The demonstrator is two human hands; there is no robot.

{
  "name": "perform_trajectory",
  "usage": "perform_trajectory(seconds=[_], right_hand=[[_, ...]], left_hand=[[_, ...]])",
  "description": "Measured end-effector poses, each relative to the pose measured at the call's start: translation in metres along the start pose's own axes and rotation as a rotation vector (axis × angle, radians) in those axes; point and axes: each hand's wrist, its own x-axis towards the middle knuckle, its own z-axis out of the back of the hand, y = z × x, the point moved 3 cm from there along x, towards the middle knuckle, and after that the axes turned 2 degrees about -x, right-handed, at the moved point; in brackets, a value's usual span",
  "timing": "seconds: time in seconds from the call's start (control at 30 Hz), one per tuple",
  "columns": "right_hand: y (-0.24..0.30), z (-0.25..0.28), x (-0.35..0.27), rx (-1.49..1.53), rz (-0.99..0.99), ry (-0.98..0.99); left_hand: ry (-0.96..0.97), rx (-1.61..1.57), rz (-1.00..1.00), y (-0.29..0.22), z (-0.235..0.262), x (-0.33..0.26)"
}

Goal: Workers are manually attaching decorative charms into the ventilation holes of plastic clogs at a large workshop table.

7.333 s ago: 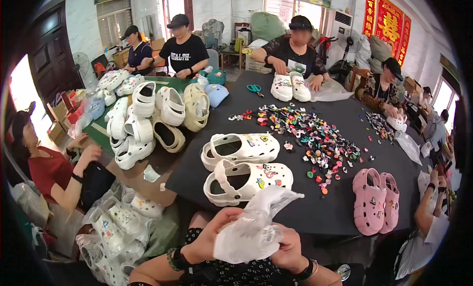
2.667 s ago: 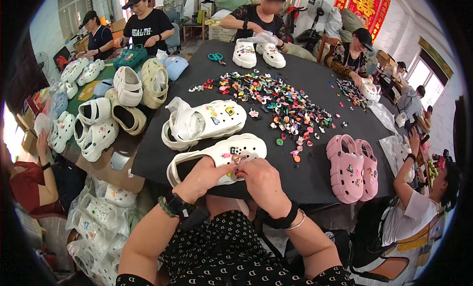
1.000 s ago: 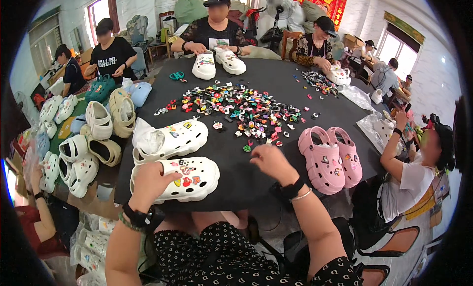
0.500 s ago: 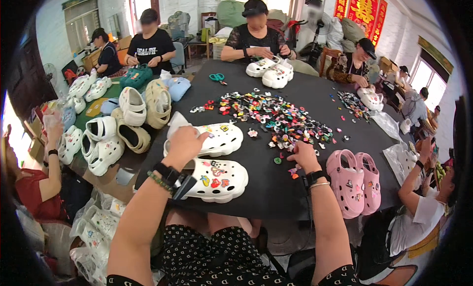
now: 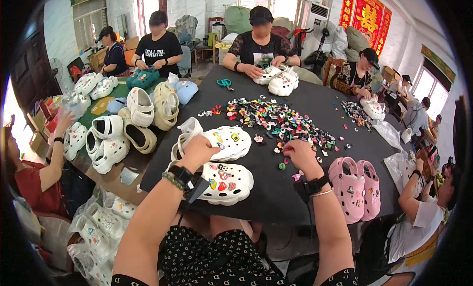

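Two white clogs lie side by side in front of me, toes to the right. Over the opening of the far clog (image 5: pixel 230 153) my left hand (image 5: pixel 198 152) is closed on its upper edge, next to crumpled clear plastic (image 5: pixel 190 125). The near clog (image 5: pixel 240 188) carries several colourful charms on its toe. My right hand (image 5: pixel 300 156) is at the near edge of a loose pile of small shoe charms (image 5: pixel 276 119). Its fingers are bent together; whatever they hold is hidden. A round green charm (image 5: pixel 282 166) lies just left of it.
Pink clogs (image 5: pixel 347 190) stand right of my right wrist. White and beige clogs (image 5: pixel 109 150) crowd the left side. Green-handled scissors (image 5: pixel 224 83) lie beyond the charms. Across the table a person handles white clogs (image 5: pixel 283 84); others sit around. Bagged clogs (image 5: pixel 98 232) are at lower left.
My right hand's fingers have drawn together at the charm pile. My left hand stays on the far clog. The whole view has shifted slightly.
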Motion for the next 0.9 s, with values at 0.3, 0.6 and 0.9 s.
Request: perform_trajectory(seconds=[0.3, 0.6, 0.9], right_hand=[[0.104, -0.031, 0.026, 0.232, 0.250, 0.049], [0.114, -0.076, 0.040, 0.090, 0.397, 0.099], [0.123, -0.079, 0.042, 0.021, 0.423, 0.045]], left_hand=[[-0.218, -0.017, -0.175, -0.015, -0.004, -0.046], [-0.245, -0.038, -0.173, -0.015, -0.004, -0.051], [-0.202, -0.024, -0.178, -0.014, -0.006, -0.046]])
